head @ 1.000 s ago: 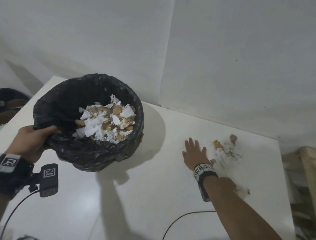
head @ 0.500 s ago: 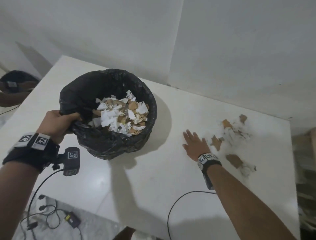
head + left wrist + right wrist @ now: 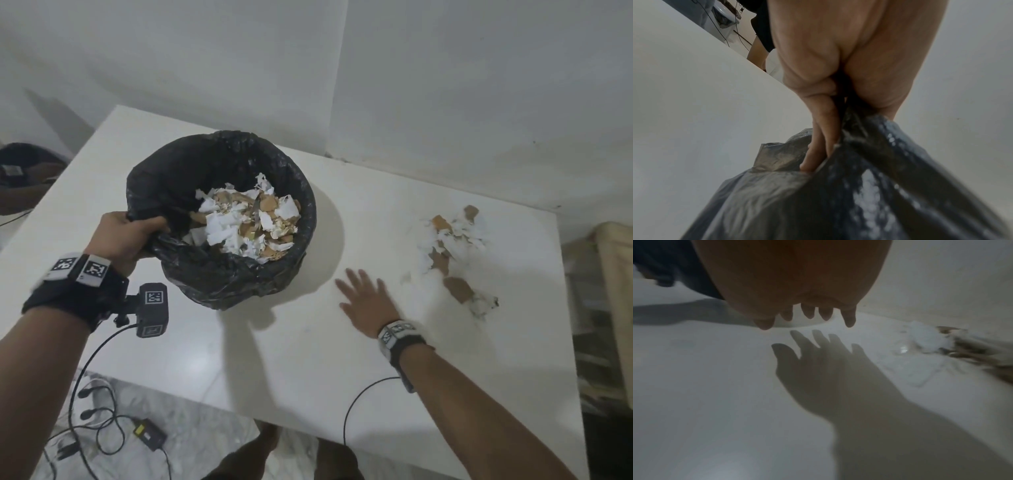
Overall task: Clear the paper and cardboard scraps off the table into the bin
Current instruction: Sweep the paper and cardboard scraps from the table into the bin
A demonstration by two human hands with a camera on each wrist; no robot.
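A bin lined with a black bag point(image 3: 222, 274) stands on the white table point(image 3: 274, 359), part filled with white paper and brown cardboard scraps. My left hand point(image 3: 126, 236) grips the bag's near rim point(image 3: 869, 146), fingers curled over the plastic. A loose pile of scraps point(image 3: 452, 240) lies at the table's far right, blurred at the right in the wrist view point(image 3: 941, 345). My right hand point(image 3: 366, 301) hovers flat, fingers spread, just above the table left of that pile, holding nothing; its shadow falls on the table below the fingertips point(image 3: 809, 314).
A white wall corner backs the table. A black cable point(image 3: 356, 397) loops over the table's front edge. Cables and a power adapter point(image 3: 147, 433) lie on the floor at the front left. Pale wooden items point(image 3: 613, 274) stand beyond the table's right edge.
My right hand has drawn back left and toward me, away from the scrap pile. The left hand still grips the bag rim; the head view has pulled back, showing the table's front edge.
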